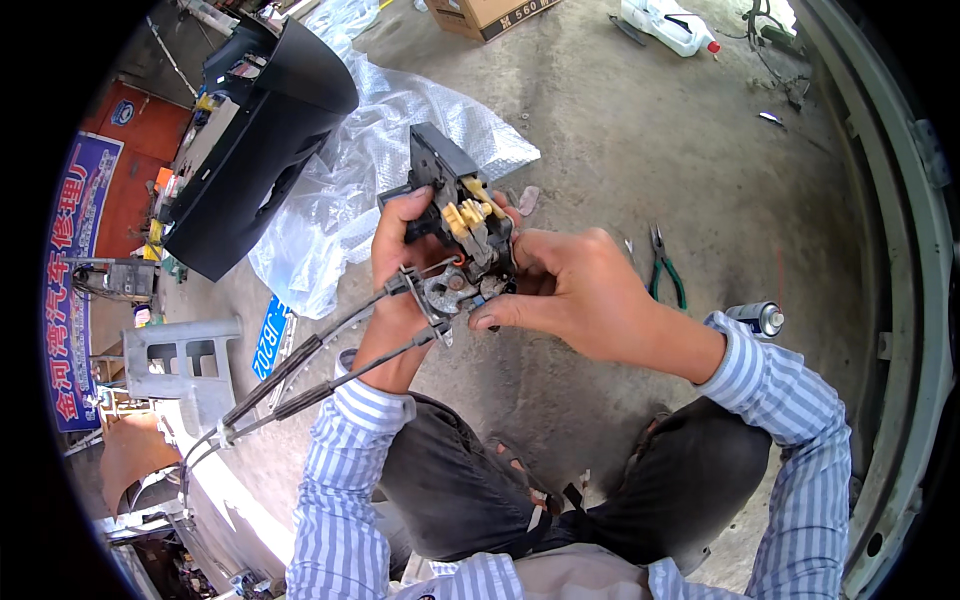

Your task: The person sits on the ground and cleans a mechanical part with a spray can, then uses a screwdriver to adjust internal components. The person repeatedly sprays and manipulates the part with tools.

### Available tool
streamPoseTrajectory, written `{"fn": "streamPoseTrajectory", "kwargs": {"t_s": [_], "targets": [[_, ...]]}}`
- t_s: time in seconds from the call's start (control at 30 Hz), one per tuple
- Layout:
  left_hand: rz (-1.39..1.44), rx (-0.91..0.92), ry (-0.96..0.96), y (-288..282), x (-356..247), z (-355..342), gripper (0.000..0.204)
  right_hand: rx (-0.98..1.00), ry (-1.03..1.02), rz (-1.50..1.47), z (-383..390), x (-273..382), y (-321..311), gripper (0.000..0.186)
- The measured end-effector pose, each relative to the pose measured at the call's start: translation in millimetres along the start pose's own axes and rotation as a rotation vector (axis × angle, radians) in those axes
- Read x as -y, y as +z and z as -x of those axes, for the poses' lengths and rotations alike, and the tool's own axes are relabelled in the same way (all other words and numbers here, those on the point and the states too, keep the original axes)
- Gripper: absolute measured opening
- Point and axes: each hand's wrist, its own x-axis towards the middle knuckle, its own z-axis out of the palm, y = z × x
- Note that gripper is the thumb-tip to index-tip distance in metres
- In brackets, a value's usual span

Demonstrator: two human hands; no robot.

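Note:
A car door latch [455, 287] with a black plastic housing, pale yellow plastic levers and a grimy metal plate is held up over my knees. My left hand [400, 240] is wrapped round its left side, thumb on the black housing. From the right, my right hand [580, 290] closes on the latch's lower right edge, thumb at the metal part and fingers partly hidden behind it. Two black-sleeved cables [312, 390] run from the metal bracket down to the left, passing over my left forearm.
Green-handled pliers [663, 270] and a spray can [757, 319] lie on the concrete to the right. Bubble wrap [430, 110] and a black car panel [300, 90] lie far left, near a grey plastic stool [180, 330] and a blue plate [272, 335]. A cardboard box [480, 15] and white jug [672, 25] stand farther off.

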Motion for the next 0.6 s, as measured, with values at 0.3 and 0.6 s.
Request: {"fn": "streamPoseTrajectory", "kwargs": {"t_s": [0.3, 0.6], "targets": [[0.246, 0.063, -0.063, -13, 0, -1, 0.058, -0.033, -0.115, -0.220, 6, -3, 11, 0.044], [0.310, 0.120, -0.104, -16, 5, -5, 0.056, -0.059, -0.116, -0.040, 6, 0, 7, 0.049]]}}
